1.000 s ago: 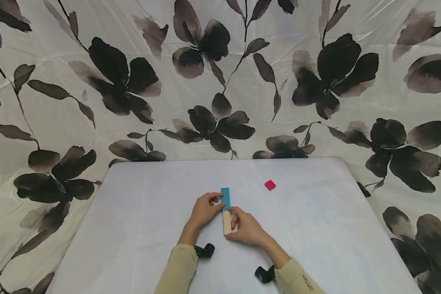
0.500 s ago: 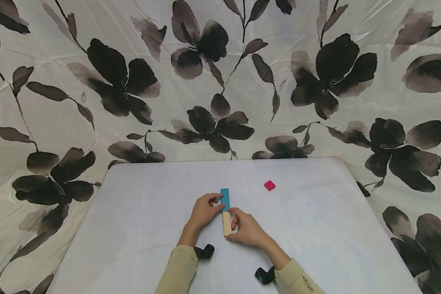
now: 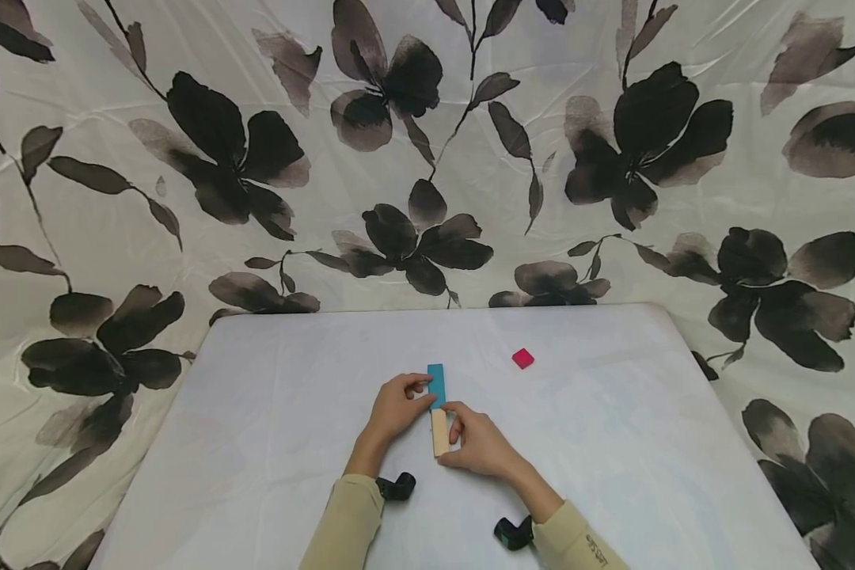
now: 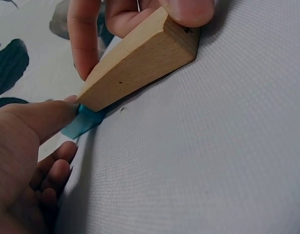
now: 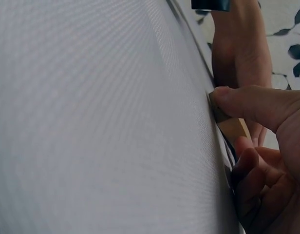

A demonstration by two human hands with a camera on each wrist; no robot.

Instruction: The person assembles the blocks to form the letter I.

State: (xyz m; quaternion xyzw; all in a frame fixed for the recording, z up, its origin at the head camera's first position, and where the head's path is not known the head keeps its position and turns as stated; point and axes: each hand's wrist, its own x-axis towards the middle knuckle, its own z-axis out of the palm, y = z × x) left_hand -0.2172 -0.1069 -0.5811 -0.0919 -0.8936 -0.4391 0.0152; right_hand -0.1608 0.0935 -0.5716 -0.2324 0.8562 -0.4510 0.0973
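Observation:
On the white table, a blue rectangular block point(image 3: 436, 385) and a plain wooden block point(image 3: 438, 434) lie end to end in one line. My left hand point(image 3: 397, 408) holds the blue block by its left side, the thumb near the seam. Thumb and finger of my right hand point(image 3: 483, 445) pinch the wooden block at its two ends. Seen from the left wrist, the wooden block point(image 4: 135, 63) has its far end against the blue block point(image 4: 85, 122). From the right wrist, only part of the wooden block point(image 5: 234, 127) shows behind the thumb.
A small red block point(image 3: 523, 359) lies farther back to the right on the white table point(image 3: 292, 396). Behind the table hangs a pale cloth point(image 3: 513, 206) with dark flowers. Dark wrist cameras stick out beside both sleeves.

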